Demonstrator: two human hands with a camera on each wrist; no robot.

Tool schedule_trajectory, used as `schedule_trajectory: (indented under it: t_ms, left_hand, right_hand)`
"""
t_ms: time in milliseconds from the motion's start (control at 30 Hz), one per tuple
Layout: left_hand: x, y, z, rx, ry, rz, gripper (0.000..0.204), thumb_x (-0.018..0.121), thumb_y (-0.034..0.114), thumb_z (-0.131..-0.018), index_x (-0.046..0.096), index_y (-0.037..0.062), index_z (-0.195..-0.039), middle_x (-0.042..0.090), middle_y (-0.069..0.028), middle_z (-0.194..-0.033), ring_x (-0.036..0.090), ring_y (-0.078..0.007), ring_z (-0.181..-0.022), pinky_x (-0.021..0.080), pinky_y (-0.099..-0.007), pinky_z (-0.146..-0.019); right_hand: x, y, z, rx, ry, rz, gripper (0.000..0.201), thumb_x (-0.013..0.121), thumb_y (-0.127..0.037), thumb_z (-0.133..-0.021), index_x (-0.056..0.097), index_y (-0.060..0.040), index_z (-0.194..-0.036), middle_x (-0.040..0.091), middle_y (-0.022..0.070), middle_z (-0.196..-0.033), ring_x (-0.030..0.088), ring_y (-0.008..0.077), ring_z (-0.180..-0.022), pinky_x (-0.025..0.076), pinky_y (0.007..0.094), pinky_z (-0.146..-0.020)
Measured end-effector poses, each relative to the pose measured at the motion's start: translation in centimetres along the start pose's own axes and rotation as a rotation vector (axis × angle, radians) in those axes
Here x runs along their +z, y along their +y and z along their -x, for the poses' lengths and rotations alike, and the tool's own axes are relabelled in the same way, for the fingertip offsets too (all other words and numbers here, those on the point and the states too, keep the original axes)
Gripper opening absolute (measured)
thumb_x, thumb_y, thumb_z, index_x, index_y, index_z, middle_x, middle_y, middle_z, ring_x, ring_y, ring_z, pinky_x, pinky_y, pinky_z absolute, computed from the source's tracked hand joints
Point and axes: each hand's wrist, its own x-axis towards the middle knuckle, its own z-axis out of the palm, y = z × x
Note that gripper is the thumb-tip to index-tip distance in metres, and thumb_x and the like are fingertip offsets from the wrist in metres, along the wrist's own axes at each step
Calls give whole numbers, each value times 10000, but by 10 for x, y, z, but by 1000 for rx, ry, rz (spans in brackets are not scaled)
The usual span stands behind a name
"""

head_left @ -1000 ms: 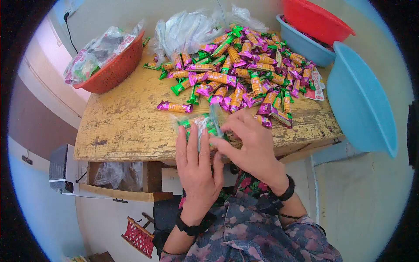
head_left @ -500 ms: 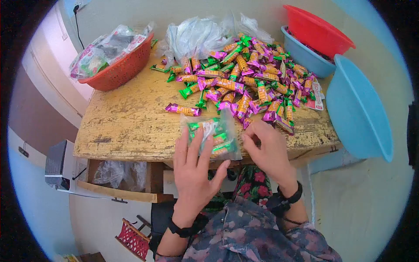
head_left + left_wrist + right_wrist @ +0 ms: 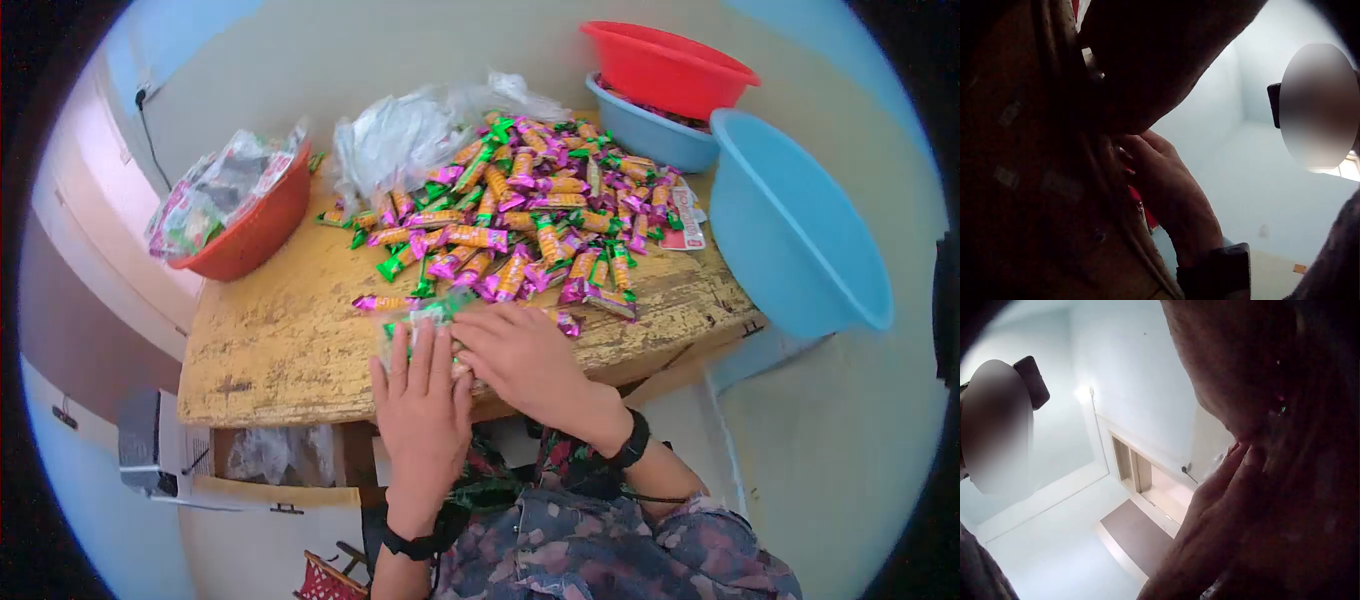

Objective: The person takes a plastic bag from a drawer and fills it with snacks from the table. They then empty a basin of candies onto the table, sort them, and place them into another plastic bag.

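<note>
A clear plastic bag point(image 3: 428, 312) with green-wrapped bars inside lies flat at the table's front edge. The left hand point(image 3: 422, 400) rests on it with straight fingers. Over the bag's right side lies the right hand point(image 3: 525, 362), its extended fingers close beside the left ones and covering part of the bag. Behind the hands spreads a heap of purple and green wrapped bars point(image 3: 548, 238). In the left wrist view the other hand point(image 3: 1175, 194) appears dark at the table edge; the right wrist view shows a hand point(image 3: 1210, 519) in shadow.
Loose clear bags point(image 3: 400, 140) lie behind the heap. An orange basket point(image 3: 262, 225) of packaging stands at the left. At the right are a red basin point(image 3: 670, 70), a blue basin point(image 3: 655, 135) and a larger tilted blue basin point(image 3: 800, 230). Below the tabletop, an open drawer point(image 3: 275, 492) holds plastic bags.
The right hand drew away from the bag, then came back over its right part with straighter fingers. The left hand stays on the bag. The head view has shifted.
</note>
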Motion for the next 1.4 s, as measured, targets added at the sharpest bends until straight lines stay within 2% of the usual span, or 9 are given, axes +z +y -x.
schedule_trajectory:
  t_ms: [233, 367, 400, 700, 800, 900, 1000, 1133, 1400]
  left_hand:
    - [-3, -20, -3, -106, 60, -26, 451, 545, 197, -1038, 546, 13, -1450, 482, -163, -1574, 343, -395, -1521, 240, -602, -1225]
    - [-2, -20, -3, -80, 72, -3, 457, 543, 163, -1024, 539, 9, -1454, 499, -160, -1558, 347, -395, -1521, 234, -607, -1227]
    - [-1, -20, -3, -67, 70, 22, 458, 545, 158, -1021, 539, 9, -1454, 502, -160, -1554, 350, -394, -1520, 235, -608, -1227]
    - [-19, -39, -4, -29, 4, 181, 505, 555, 5, -922, 572, 55, -1425, 534, -148, -1513, 358, -388, -1514, 246, -582, -1240]
    - [-26, -53, -2, -52, 9, 124, 517, 552, -17, -900, 588, 68, -1409, 528, -148, -1520, 342, -414, -1517, 261, -556, -1240]
    - [-29, -41, -1, -51, 201, 164, 435, 532, -25, -964, 603, 39, -1388, 567, -181, -1483, 378, -432, -1493, 309, -509, -1224]
    - [-24, -28, -3, -52, 373, 211, 404, 654, 58, -940, 623, 22, -1341, 606, -197, -1392, 482, -425, -1384, 397, -496, -1142]
    - [-21, -10, -17, -57, 383, 86, 465, 832, 202, -834, 652, 21, -1222, 631, -166, -1128, 577, -361, -1062, 471, -469, -931]
    - [-8, -13, -23, -82, 306, 52, 164, 751, 90, -858, 658, 31, -980, 610, -139, -974, 562, -346, -934, 462, -468, -820]
  right_hand:
    - [-28, 11, 23, 94, 214, -81, 326, 752, -124, -887, 678, -39, -1193, 700, 127, -1189, 672, 321, -1067, 538, 433, -864]
    - [-62, 41, 6, 288, 302, 153, 298, 788, -138, -857, 666, -41, -1110, 677, 137, -1044, 664, 334, -965, 541, 432, -791]
    - [-62, 47, 0, 273, 342, 187, 275, 759, -242, -860, 625, -59, -1015, 605, 114, -910, 616, 325, -901, 515, 451, -775]
    - [-47, 71, -13, 400, 176, 323, 246, 726, -235, -878, 629, -80, -1042, 647, 108, -938, 684, 307, -861, 543, 455, -704]
    - [-55, 69, 0, 393, 362, 181, 241, 739, -169, -878, 643, -77, -1079, 653, 102, -964, 685, 258, -792, 542, 414, -651]
    - [-68, 48, 11, 518, 407, -176, 260, 750, -75, -870, 656, -74, -1112, 659, 90, -990, 668, 215, -743, 526, 366, -622]
    - [-62, 21, 19, 480, 371, -326, 313, 764, -1, -844, 664, -52, -1136, 654, 98, -1003, 643, 214, -707, 513, 335, -621]
    - [-35, -4, 29, 466, 308, -472, 324, 766, 10, -840, 660, -37, -1142, 653, 110, -1009, 634, 224, -716, 521, 347, -635]
    - [-26, -4, 29, 366, 222, -425, 270, 739, -38, -856, 663, -34, -1116, 648, 154, -1017, 678, 344, -883, 558, 418, -740]
